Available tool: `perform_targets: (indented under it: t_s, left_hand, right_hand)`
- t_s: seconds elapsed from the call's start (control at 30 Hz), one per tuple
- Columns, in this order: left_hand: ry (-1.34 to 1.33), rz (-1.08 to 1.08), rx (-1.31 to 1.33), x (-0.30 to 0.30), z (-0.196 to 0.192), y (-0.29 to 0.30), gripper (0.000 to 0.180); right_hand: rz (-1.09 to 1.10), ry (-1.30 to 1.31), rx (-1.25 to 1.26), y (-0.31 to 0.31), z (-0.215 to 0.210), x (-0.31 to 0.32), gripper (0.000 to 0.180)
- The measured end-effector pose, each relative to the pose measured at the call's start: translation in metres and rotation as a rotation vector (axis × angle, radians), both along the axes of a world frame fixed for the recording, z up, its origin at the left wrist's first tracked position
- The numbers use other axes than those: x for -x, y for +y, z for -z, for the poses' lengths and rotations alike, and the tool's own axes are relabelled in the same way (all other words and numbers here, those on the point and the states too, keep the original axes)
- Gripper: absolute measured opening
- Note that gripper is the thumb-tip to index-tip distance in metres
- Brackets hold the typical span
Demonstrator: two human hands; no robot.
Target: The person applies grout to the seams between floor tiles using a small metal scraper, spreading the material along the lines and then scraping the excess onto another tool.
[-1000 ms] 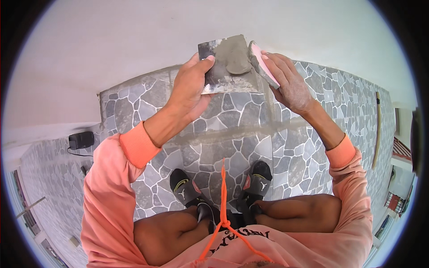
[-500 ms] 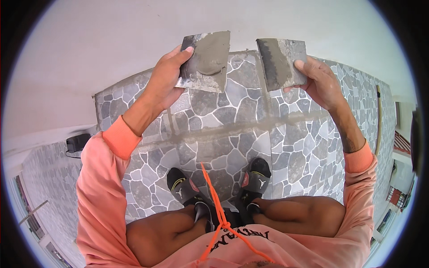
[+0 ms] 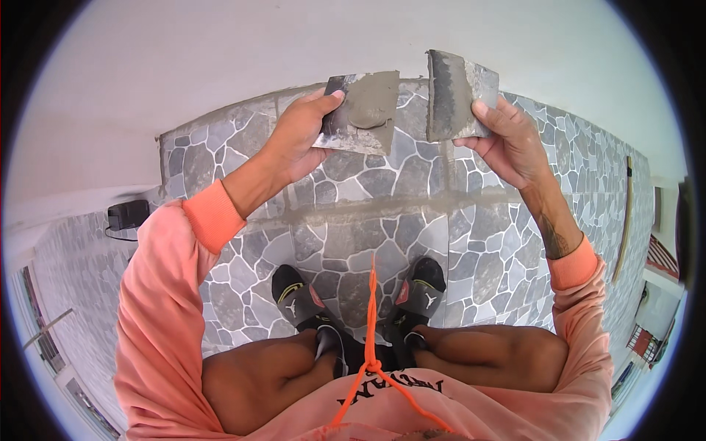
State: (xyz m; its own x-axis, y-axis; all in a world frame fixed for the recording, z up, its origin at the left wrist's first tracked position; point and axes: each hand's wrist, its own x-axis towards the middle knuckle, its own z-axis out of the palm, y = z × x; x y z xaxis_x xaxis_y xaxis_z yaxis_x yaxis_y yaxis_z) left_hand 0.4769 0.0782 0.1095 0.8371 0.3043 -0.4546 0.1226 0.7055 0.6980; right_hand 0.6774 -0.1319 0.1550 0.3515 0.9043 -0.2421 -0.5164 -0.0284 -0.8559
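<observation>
My left hand (image 3: pixel 300 136) grips a thin, flat spreader plate (image 3: pixel 340 136) by its left side, thumb on top. A thick lump of wet grey grout (image 3: pixel 370 110) lies on that plate. In my right hand (image 3: pixel 511 140) is a second thin spreader plate (image 3: pixel 482 82), held at its right side with the thumb over its face. Grey grout coats its left part along a dark strip. The two plates are raised side by side above the floor, a small gap between them. Fingers beneath both plates are mostly hidden.
Under me is a grey stone-patterned tile floor (image 3: pixel 338 250) with grout-smeared joints (image 3: pixel 346 213). A pale wall (image 3: pixel 243 51) rises ahead. At the left sits a black box with a cord (image 3: pixel 128 214); a long thin stick (image 3: pixel 624 213) lies at the right. My feet stand in dark slippers (image 3: pixel 293 294).
My left hand and its plate have shifted right and slightly nearer. The right plate has moved a little farther away, and the gap between the plates has narrowed.
</observation>
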Motion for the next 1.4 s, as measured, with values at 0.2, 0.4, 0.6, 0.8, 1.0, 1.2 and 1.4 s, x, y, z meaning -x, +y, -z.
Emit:
perform_targets:
  t_s: [0.2, 0.4, 0.6, 0.8, 1.0, 1.2, 1.4]
  left_hand:
    - [-0.021, 0.013, -0.012, -0.01, -0.013, -0.019, 0.029]
    - [-0.007, -0.036, -0.06, -0.012, -0.016, -0.025, 0.029]
    - [0.007, -0.03, -0.098, -0.011, -0.019, -0.026, 0.031]
    - [0.006, -0.024, -0.149, -0.003, -0.013, -0.014, 0.036]
    - [-0.003, 0.027, -0.226, -0.005, -0.027, -0.006, 0.033]
    - [0.055, 0.148, -0.313, -0.007, -0.018, 0.001, 0.043]
    - [0.17, 0.201, -0.306, -0.008, -0.012, -0.004, 0.036]
  right_hand:
    - [0.086, -0.279, 0.058, 0.005, -0.008, 0.011, 0.037]
    - [0.098, -0.687, 0.106, 0.009, -0.017, 0.026, 0.037]
    - [-0.047, -1.016, 0.198, -0.001, -0.015, 0.025, 0.035]
    - [-0.227, -1.018, 0.388, -0.016, -0.007, 0.021, 0.038]
    - [-0.226, -1.295, 0.524, -0.023, -0.028, -0.001, 0.03]
    - [-0.229, -1.38, 0.334, -0.001, -0.04, -0.001, 0.024]
    - [-0.277, -1.495, 0.322, 0.011, -0.039, -0.008, 0.029]
